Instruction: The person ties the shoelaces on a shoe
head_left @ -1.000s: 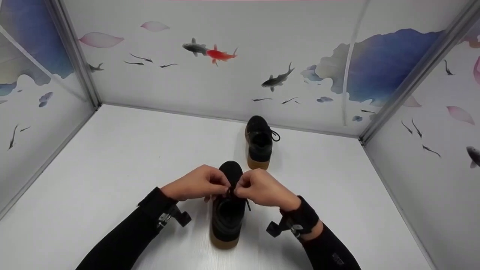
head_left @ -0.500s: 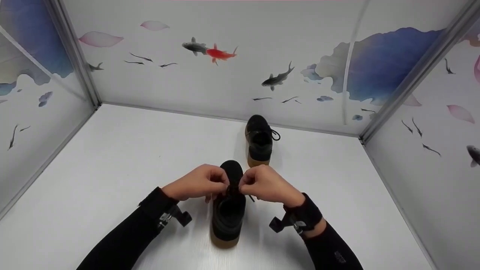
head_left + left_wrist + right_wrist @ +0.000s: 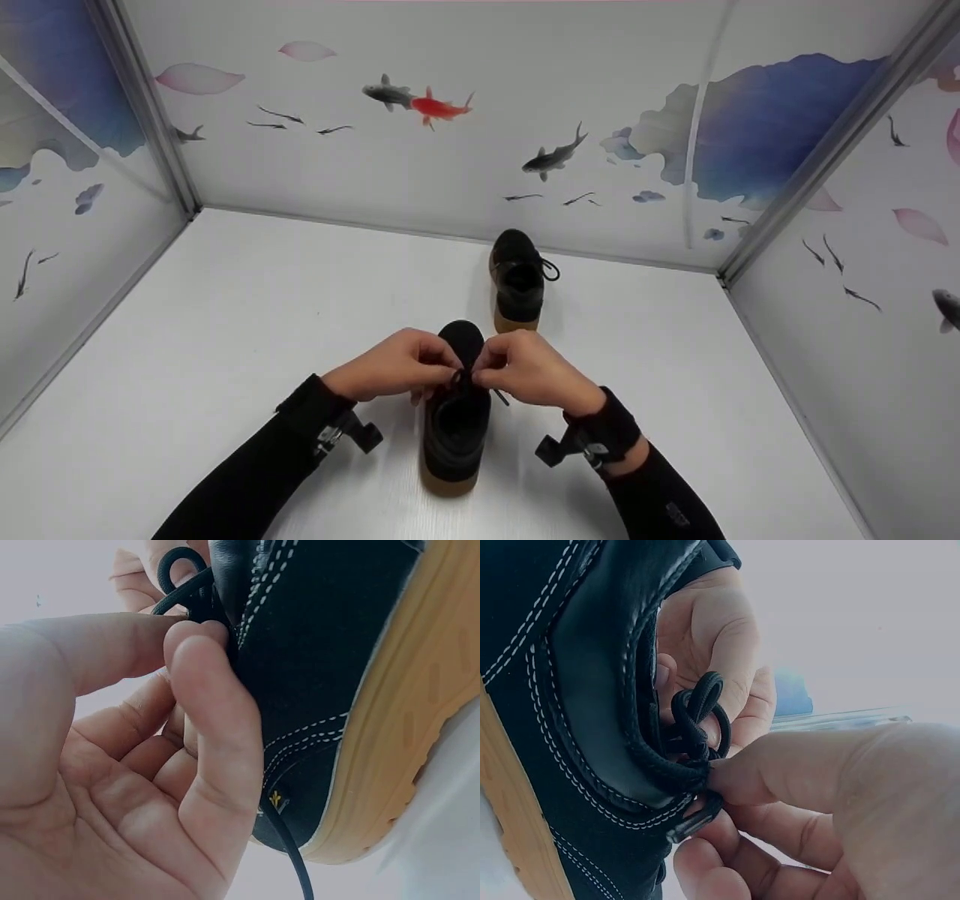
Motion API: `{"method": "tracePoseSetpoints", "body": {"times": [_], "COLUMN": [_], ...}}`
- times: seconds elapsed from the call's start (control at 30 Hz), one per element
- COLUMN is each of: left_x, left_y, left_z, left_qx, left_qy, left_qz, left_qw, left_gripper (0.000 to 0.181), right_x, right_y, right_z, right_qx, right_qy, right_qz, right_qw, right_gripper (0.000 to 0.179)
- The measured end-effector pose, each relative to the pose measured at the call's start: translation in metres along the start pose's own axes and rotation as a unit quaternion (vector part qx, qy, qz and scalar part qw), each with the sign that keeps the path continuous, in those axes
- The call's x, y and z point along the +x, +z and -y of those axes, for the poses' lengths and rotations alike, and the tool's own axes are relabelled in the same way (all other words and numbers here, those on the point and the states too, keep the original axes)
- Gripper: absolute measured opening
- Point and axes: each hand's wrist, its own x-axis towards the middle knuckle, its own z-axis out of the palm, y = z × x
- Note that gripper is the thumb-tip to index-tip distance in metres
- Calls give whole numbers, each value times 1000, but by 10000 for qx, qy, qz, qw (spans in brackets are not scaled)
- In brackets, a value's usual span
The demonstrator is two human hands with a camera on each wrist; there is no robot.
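A black shoe [image 3: 451, 461] with a tan sole stands on the white surface, toe pointing away. My left hand [image 3: 397, 365] pinches the black shoelace at the left of the shoe's tongue. From the right, my right hand [image 3: 532, 373] pinches the lace close to the knot, thumb against forefinger. A small lace loop [image 3: 703, 699] rises between the hands in the right wrist view. Below the right thumb shows a lace tip [image 3: 691, 826]. A free lace end [image 3: 291, 844] hangs along the shoe's side in the left wrist view.
A second black shoe [image 3: 517, 300], its lace looped at the right, stands just beyond the first, near the back wall [image 3: 450, 180]. White panels printed with fish close in the white surface [image 3: 300, 300] at the back and both sides.
My right hand draws a little to the right and away, then comes slightly back toward the left hand, keeping its pinch. The left hand hardly moves; the shoes stay put.
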Motion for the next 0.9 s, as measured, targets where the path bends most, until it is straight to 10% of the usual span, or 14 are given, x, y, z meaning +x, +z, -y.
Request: {"method": "tracePoseSetpoints", "body": {"times": [0.9], "left_x": [-1], "left_y": [0], "left_z": [4], "left_qx": [-483], "left_qy": [-90], "left_qz": [176], "left_qw": [9986], "left_gripper": [13], "right_x": [0], "right_y": [-4], "right_z": [-8], "right_qx": [-132], "right_qy": [-178], "right_qz": [209], "right_qw": [9995], "right_gripper": [7]}}
